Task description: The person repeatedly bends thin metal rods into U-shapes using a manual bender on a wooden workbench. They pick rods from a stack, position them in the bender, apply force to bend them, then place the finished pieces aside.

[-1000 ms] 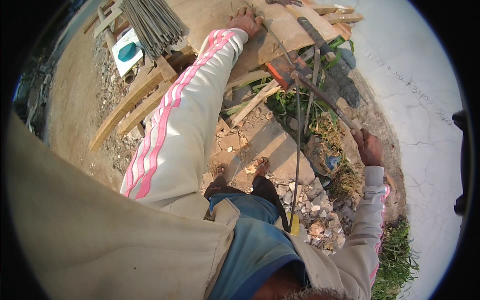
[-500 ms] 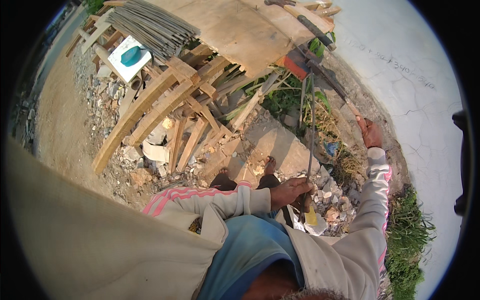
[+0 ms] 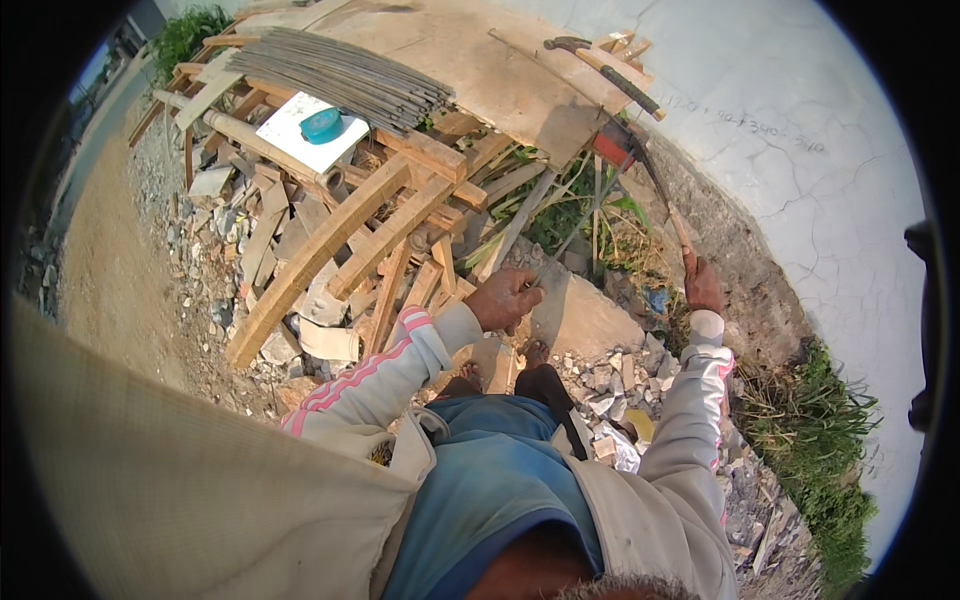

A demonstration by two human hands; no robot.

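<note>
My left hand (image 3: 505,300) is closed on a thin metal rod (image 3: 585,220), which slants up to a red-and-black block (image 3: 613,148) at the board's near edge. My right hand (image 3: 703,285) grips the lower end of a long dark bar (image 3: 662,190), whose upper end reaches that block. A hammer (image 3: 590,60) lies on the broad, worn board (image 3: 480,70) beyond the block. A bundle of thin grey rods (image 3: 340,75) rests on the board's left part.
Timber beams (image 3: 310,265) are piled at left over rubble, beside a white panel (image 3: 290,130) bearing a teal round object (image 3: 321,124). A dirt path (image 3: 130,250) runs along the left. A cracked white wall (image 3: 820,200) stands right, with weeds (image 3: 805,440) below. Broken concrete surrounds my feet.
My left hand has left the board, closed on the rod lower down, then swung up and leftward with it. My right hand has moved slightly leftward with the bar.
</note>
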